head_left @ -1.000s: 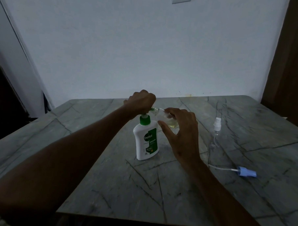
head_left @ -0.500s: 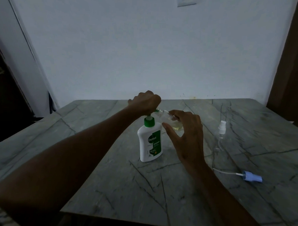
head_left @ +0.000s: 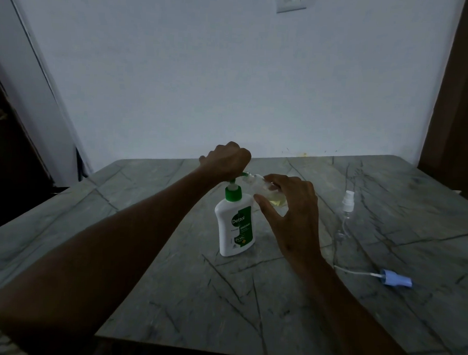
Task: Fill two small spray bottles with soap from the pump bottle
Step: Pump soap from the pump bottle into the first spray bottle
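Green pump [head_left: 233, 189] under curled left hand [head_left: 228, 159]; right hand [head_left: 293, 206] grips clear bottle [head_left: 269, 193] at its spout.

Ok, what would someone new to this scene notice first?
The white and green pump bottle at the table's middle, with the left hand on its pump head. Right beside it, the right hand holds a small clear bottle tilted at the nozzle, yellowish soap inside. Further right stands a capped spray bottle.
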Demonstrator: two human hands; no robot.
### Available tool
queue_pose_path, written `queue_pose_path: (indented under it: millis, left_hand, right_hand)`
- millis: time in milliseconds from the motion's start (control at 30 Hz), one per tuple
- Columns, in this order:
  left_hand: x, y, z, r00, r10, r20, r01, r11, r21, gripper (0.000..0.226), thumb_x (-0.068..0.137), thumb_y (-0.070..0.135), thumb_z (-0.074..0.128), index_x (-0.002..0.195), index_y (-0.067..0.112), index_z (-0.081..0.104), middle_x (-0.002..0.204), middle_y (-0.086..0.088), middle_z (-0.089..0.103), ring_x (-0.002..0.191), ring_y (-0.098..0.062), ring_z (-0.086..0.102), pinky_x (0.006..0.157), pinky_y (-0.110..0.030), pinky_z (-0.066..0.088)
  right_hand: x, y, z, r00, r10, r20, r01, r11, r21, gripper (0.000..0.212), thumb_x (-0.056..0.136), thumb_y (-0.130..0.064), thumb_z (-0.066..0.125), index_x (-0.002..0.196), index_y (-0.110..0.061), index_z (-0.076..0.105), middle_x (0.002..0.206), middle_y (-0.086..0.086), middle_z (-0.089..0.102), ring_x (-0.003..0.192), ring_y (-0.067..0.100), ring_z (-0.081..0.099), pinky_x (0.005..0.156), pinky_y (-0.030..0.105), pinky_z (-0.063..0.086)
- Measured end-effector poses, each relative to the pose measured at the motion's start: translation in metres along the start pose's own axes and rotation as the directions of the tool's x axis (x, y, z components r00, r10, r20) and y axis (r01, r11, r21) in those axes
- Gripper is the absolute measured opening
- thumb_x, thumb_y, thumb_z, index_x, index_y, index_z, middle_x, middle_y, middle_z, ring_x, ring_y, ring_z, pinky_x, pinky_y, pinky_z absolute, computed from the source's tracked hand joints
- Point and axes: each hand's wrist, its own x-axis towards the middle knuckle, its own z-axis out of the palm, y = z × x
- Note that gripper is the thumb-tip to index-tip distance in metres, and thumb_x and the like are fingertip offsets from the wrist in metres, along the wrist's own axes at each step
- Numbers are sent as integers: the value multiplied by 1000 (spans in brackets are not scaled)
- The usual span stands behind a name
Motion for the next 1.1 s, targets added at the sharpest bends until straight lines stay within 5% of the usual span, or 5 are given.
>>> queue_pose_path:
  millis: [400, 567, 767, 1100]
  left_hand:
    - [3, -7, 8, 997, 28, 71, -35, 995, 94, 25, 62, 38, 41, 74, 19, 53, 92, -3, 63, 89, -29, 69, 89, -53, 58]
    - [7, -2, 0, 1000, -1, -2, 1, 1000, -28, 48, 66, 39, 44, 97, 9, 66, 106, -8, 72, 97, -30, 70, 97, -56, 54]
    - [10, -11, 13, 997, 68, 44, -73, 989, 126, 17, 86, 30, 51, 73, 19, 52, 105, -9, 67, 94, -29, 68, 91, -52, 58]
    - [13, -6, 3, 998, 59, -1, -59, 996, 63, 43, 69, 39, 42, 91, 11, 66, 101, -7, 70, 91, -28, 69, 96, -57, 53]
  right_hand:
    - [-2, 1, -1, 1000, -9, 10, 9, 1000, -13, 43, 89, -54, 63, 123, -27, 62, 115, -6, 65, 107, 11, 52, 90, 47, 48]
    - [-2, 0, 0, 1000, -7, -11, 7, 1000, -8, 41, 89, -49, 68, 123, -26, 63, 116, -6, 65, 107, 10, 51, 90, 46, 48]
    - [-3, 4, 0, 1000, -8, 9, 8, 1000, -16, 44, 90, -53, 64, 123, -24, 63, 117, -3, 65, 107, 14, 53, 91, 45, 47]
    - [-3, -2, -4, 1000, -3, -10, 3, 1000, -6, 43, 89, -53, 63, 122, -25, 64, 115, -6, 65, 107, 9, 49, 90, 43, 47]
